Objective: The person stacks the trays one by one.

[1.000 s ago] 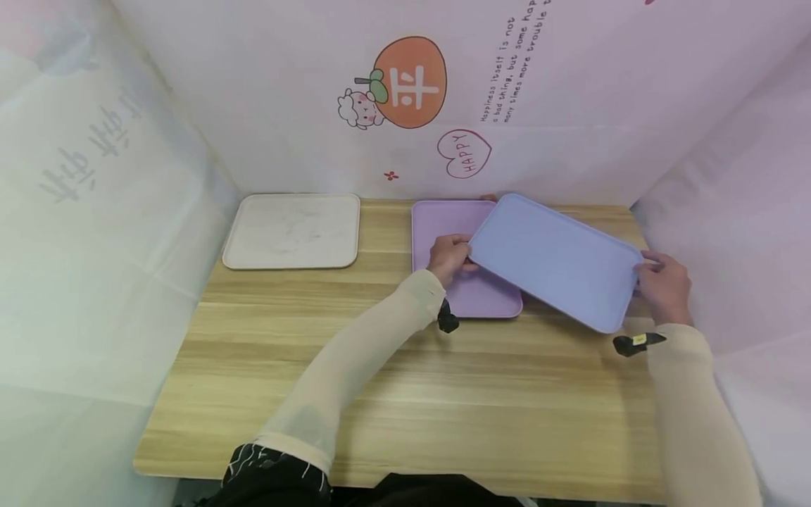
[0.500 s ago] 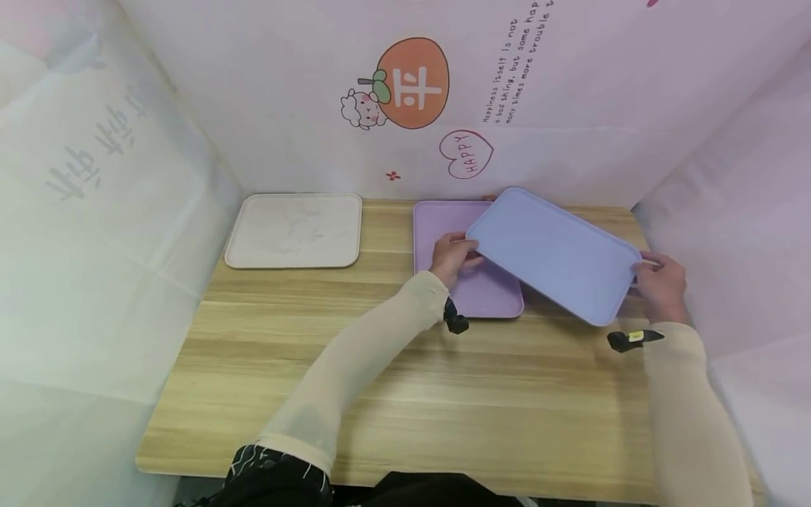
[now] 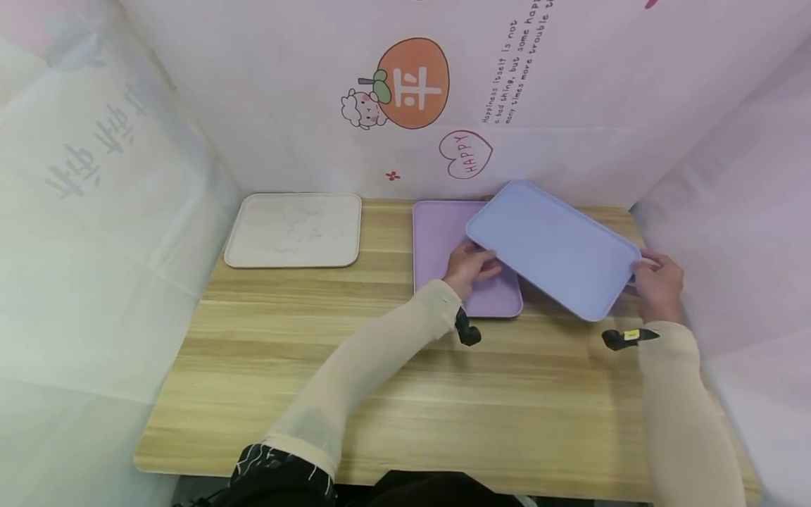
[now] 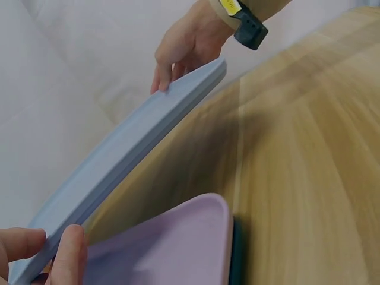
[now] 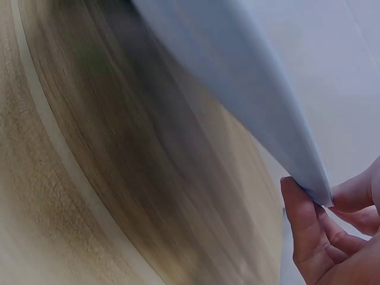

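Note:
A light blue rectangular tray [image 3: 557, 246] is held tilted above the table, partly over a purple tray [image 3: 440, 225]. My left hand [image 3: 467, 269] pinches its near edge toward the left, with thumb and fingers on either side of the rim in the left wrist view. At the tray's right end, my right hand [image 3: 659, 285] grips the rim between thumb and fingers. The right wrist view shows that rim pinched by fingertips [image 5: 291, 187]. The purple tray lies low on the table, its right part hidden by the blue one. A dark green edge [image 4: 237, 249] shows under it.
A white marbled tray [image 3: 294, 231] lies at the back left of the wooden table [image 3: 285, 352]. Printed cloth [image 3: 285, 105] hangs along the back and both sides. A small reddish-brown bit shows at the purple tray's far edge.
The blue tray has risen slightly and shifted a little toward the back. My left hand has slid right along its near edge. The right hand has moved slightly left with it.

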The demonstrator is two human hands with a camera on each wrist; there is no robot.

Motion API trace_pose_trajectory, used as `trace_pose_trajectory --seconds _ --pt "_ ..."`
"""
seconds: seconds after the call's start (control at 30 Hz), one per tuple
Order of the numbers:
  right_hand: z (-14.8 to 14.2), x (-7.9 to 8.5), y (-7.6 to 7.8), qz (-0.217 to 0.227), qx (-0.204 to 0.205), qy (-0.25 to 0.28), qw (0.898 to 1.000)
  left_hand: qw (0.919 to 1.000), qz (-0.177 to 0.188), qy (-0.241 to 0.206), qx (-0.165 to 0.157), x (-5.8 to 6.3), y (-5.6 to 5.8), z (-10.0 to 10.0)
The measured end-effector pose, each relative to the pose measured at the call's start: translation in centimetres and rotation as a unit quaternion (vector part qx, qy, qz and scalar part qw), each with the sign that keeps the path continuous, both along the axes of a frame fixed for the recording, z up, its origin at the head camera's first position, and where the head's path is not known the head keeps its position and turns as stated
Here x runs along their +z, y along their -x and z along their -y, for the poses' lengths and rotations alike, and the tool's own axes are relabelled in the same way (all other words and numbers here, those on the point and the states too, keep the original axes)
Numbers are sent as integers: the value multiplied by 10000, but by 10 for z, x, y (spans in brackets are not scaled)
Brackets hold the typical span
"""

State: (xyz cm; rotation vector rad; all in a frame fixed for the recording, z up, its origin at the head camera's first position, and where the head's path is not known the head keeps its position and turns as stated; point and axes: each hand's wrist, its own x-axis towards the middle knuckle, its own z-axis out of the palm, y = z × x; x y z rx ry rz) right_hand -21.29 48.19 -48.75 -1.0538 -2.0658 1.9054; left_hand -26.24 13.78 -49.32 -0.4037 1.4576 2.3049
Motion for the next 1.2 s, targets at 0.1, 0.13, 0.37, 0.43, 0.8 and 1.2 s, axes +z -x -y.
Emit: trace_pose_trajectory --seconds 0.1,0.13,0.37,0.43,0.8,1.2 --pt "2 0 -1 -89 10 126 9999 9999 92 68 -93 -3 -6 -6" --pt "3 0 -1 -109 20 136 9998 9998 119 61 -145 -4 -7 -8" --pt "14 0 -4 -381 -42 397 9985 9993 197 76 -319 -7 -18 -15" --pt "17 2 -6 -387 -68 431 9983 9993 199 77 -307 -5 -20 -16" --pt "31 13 -27 -506 272 881 9945 9984 150 450 -319 -4 -21 -12" --pt "31 9 -36 -428 920 659 9926 9963 -99 724 -454 3 -14 14"
